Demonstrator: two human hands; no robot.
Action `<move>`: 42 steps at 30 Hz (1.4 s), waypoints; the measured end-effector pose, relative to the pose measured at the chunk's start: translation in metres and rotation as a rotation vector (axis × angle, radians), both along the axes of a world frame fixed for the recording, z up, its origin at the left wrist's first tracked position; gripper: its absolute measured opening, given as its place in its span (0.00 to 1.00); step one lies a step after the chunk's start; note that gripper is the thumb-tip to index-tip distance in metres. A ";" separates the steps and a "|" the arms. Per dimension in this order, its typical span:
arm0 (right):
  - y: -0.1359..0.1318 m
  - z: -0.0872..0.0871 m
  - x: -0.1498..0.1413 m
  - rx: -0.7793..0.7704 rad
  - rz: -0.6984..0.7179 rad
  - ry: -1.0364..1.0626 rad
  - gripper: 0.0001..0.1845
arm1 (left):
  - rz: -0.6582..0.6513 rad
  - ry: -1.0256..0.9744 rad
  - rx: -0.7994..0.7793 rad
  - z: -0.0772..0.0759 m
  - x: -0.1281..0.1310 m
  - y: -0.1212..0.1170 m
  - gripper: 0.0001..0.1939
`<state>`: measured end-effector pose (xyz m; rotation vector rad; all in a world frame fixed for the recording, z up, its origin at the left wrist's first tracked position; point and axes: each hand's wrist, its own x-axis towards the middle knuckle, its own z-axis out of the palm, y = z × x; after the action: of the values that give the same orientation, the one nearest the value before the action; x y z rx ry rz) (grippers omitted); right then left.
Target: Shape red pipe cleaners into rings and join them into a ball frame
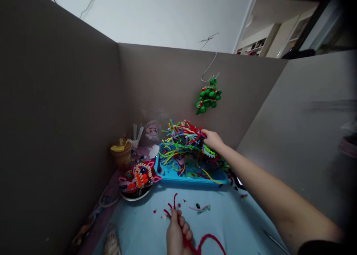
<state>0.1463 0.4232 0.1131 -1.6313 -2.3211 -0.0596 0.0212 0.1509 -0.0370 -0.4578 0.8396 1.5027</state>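
Note:
My left hand (pixel 178 230) is closed around red pipe cleaners (pixel 212 237). Short bent ends poke out above the thumb, and a long loop trails off to the right below. My right hand (pixel 213 139) reaches to the back, its fingers closed on red pipe cleaners at the right side of a tangled, many-coloured pile of pipe cleaners (pixel 178 136). That pile heaps up in a blue tray (pixel 189 181) and spills over its rim. Part of the right fingers is hidden among the strands.
Left of the tray, a red animal-face craft (pixel 141 177) lies on a round dish (pixel 135 198). Behind it stands a brown pot (pixel 122 154). A green and red tree ornament (pixel 209 96) hangs from a wire hook. Scraps (pixel 199 207) dot the blue table; grey panels (pixel 173 83) enclose it.

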 end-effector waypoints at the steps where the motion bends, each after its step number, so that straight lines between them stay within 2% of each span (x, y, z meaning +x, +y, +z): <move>1: -0.007 -0.007 -0.006 -0.006 -0.006 -0.004 0.29 | 0.000 -0.002 0.000 0.000 0.000 0.000 0.17; 4: -0.034 -0.043 -0.031 -0.052 0.003 -0.030 0.33 | 0.003 -0.018 -0.020 0.001 0.000 0.001 0.17; 7: -0.057 -0.084 -0.054 -0.185 0.075 -0.077 0.42 | -0.014 -0.025 -0.028 0.001 0.000 0.002 0.17; 9: -0.061 -0.100 -0.061 -0.254 0.102 -0.086 0.47 | -0.030 -0.037 -0.012 0.002 0.000 0.002 0.17; 11: -0.059 -0.100 -0.059 -0.292 0.125 -0.071 0.49 | -0.061 -0.052 0.019 0.003 0.000 0.002 0.17; 14: -0.061 -0.083 -0.044 -0.303 0.188 -0.011 0.50 | -0.122 -0.061 0.067 0.008 0.000 0.002 0.17; 16: -0.074 -0.071 -0.030 -0.287 0.226 0.036 0.45 | -0.167 -0.060 0.087 0.012 0.002 0.002 0.17; 18: -0.098 -0.067 -0.014 -0.251 0.251 0.109 0.37 | -0.231 -0.042 0.119 0.016 0.005 0.001 0.16; 20: -0.130 -0.073 0.001 -0.190 0.284 0.272 0.30 | -0.300 0.031 0.176 0.020 0.007 -0.001 0.13; 22: -0.166 -0.086 0.014 -0.148 0.316 0.517 0.23 | -0.353 0.184 0.243 0.024 0.010 -0.005 0.10; 24: -0.202 -0.104 0.026 -0.200 0.313 0.766 0.16 | -0.416 0.397 0.321 0.027 0.013 -0.009 0.15; 27: -0.246 -0.127 0.040 -0.442 0.275 1.140 0.27 | -0.561 0.738 0.406 0.029 0.024 -0.014 0.25; 30: -0.277 -0.135 0.053 -0.600 0.223 1.441 0.31 | -0.734 0.970 0.511 0.032 0.046 -0.024 0.28; 33: -0.299 -0.131 0.066 -0.661 0.092 1.655 0.27 | -0.857 1.061 0.535 0.035 0.068 -0.041 0.29; 36: -0.321 -0.130 0.075 -0.702 -0.012 1.812 0.25 | -0.862 1.080 0.533 0.033 0.082 -0.063 0.28; 40: -0.349 -0.142 0.082 -0.663 -0.096 2.010 0.20 | -0.879 1.053 0.464 0.021 0.092 -0.088 0.28; 42: -0.361 -0.151 0.087 -0.627 -0.126 2.036 0.19 | -0.878 1.045 0.413 0.016 0.095 -0.098 0.28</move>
<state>0.2336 0.0627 -0.0376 -0.8623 -0.5554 1.5407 0.1165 0.0531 -0.0207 0.9963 1.2393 0.9448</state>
